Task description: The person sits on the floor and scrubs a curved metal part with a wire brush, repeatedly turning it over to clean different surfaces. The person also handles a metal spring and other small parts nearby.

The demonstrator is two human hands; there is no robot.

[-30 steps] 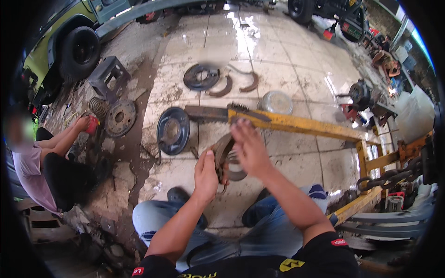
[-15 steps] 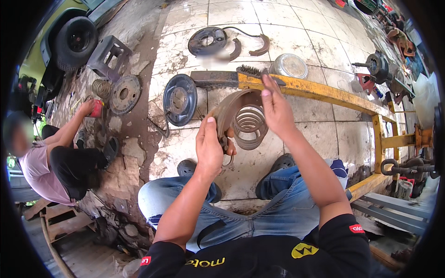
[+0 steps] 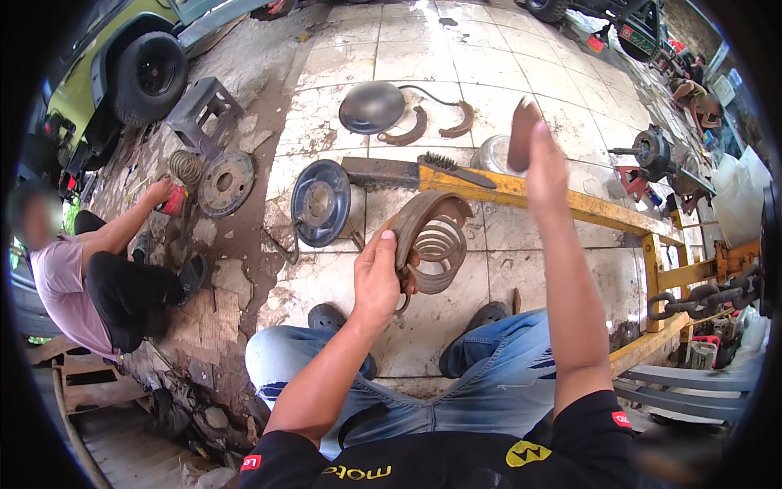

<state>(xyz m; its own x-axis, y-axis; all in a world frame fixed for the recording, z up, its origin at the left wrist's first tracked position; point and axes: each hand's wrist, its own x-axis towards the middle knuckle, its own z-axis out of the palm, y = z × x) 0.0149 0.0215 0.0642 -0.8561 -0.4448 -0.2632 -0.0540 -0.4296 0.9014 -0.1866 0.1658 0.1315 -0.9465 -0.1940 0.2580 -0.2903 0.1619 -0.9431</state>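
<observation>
My left hand [image 3: 378, 275] grips a curved brake shoe [image 3: 419, 224] by its near end, fingers wrapped round it, above the floor. Behind and below the shoe a rusty coil spring [image 3: 440, 273] shows in part. My right hand [image 3: 547, 175] is raised to the right, apart from the shoe. In its fingers is a flat brown sheet, like folded sandpaper [image 3: 521, 137]. A wire brush [image 3: 444, 165] lies across the yellow metal beam [image 3: 521, 189], between the two hands and farther off.
A dark brake backing plate [image 3: 321, 202] leans by the beam's end. Farther away lie a round dark part [image 3: 372, 107] and two brake shoes [image 3: 407, 130]. A round metal can [image 3: 493, 153] stands behind the beam. At left a person [image 3: 77, 277] sits holding a red can [image 3: 173, 200].
My right hand has swung up and away to the right from the brake shoe, bringing the brown sheet into view. My left hand keeps hold of the shoe. The view has tilted up.
</observation>
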